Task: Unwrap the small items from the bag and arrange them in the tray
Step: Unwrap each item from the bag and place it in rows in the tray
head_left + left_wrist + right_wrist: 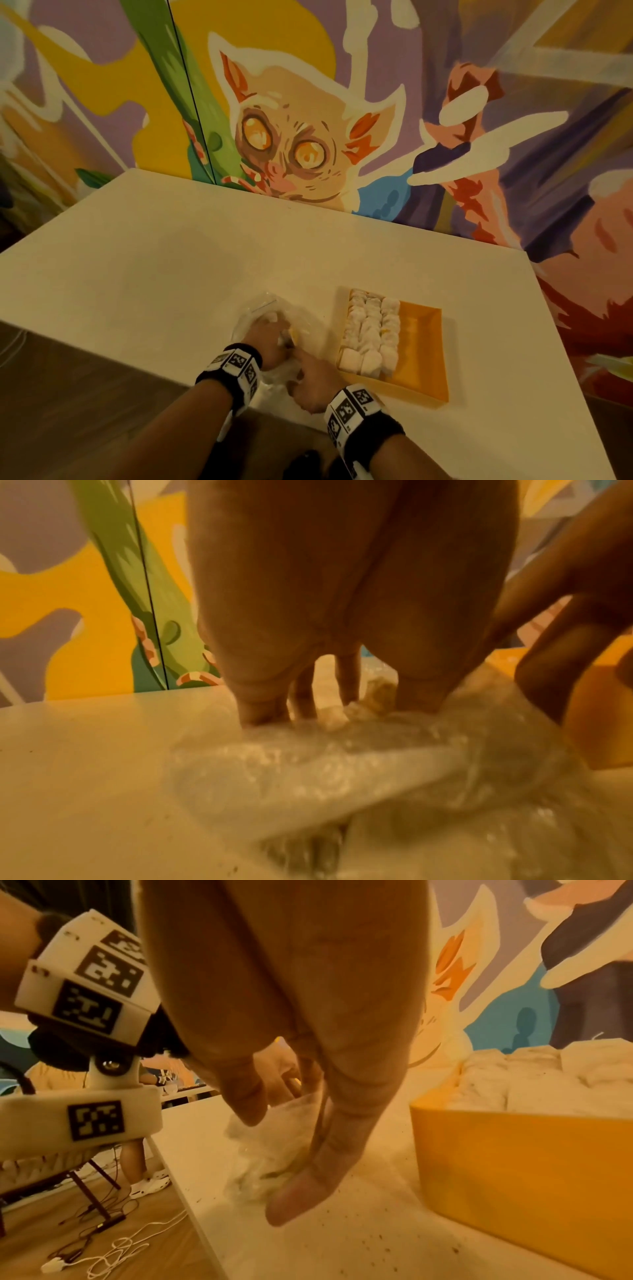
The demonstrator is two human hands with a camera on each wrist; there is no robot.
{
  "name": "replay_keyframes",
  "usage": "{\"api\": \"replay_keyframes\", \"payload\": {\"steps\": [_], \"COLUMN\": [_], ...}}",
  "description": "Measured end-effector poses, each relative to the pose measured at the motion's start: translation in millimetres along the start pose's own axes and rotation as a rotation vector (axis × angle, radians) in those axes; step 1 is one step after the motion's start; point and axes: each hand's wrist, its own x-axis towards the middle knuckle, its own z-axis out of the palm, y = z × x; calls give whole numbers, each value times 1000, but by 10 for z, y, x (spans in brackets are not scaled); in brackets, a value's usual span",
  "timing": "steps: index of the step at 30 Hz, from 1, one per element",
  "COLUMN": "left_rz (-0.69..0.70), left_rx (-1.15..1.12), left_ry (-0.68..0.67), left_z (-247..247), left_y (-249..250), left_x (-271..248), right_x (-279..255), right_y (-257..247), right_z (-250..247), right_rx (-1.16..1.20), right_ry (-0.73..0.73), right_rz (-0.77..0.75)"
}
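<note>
Bag point(274, 318) lies crumpled at the surface's point(171, 260) near edge, just left of the tray point(421, 346). Your left hand point(270, 339) reaches into it, fingers curled on a small item point(334, 715), grip unclear. Right hand point(313, 383) presses the plastic flat, fingers straight. Keep it pinned, lift one piece cleanly. No readable labels; wristbands carry only square codes.
</note>
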Motion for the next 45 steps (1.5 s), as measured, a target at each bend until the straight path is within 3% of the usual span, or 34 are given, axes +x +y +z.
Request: {"api": "replay_keyframes", "payload": {"steps": [3,8,21,28,32,34,37,39,45], "left_rz": [-13,3,-204,-198,-223,-218,-198,-188,-195], "left_rx": [56,16,-580,-947,-1252,-1394,-1520,-1559,-1679], "left_ry": [-77,26,257,300,344,358,379,389,346], "left_z": [98,134,138,-32,-175,-241,-273,-262,-270], "left_y": [-18,66,-87,-420,-466,-428,-336,-266,-159], "left_x": [59,91,49,-63,-264,-360,-439,-461,-485], "right_x": [-23,34,118,177,221,282,363,401,398], "right_y": [11,57,81,140,-5,-132,-343,-430,-390], "right_z": [35,67,148,69,-84,-96,-39,9,2], "right_rx": [-22,5,137,56,14,196,559,660,518], "right_ry": [39,51,26,-29,172,238,192,236,424], "right_rz": [-6,49,127,195,163,129,87,62,-21]}}
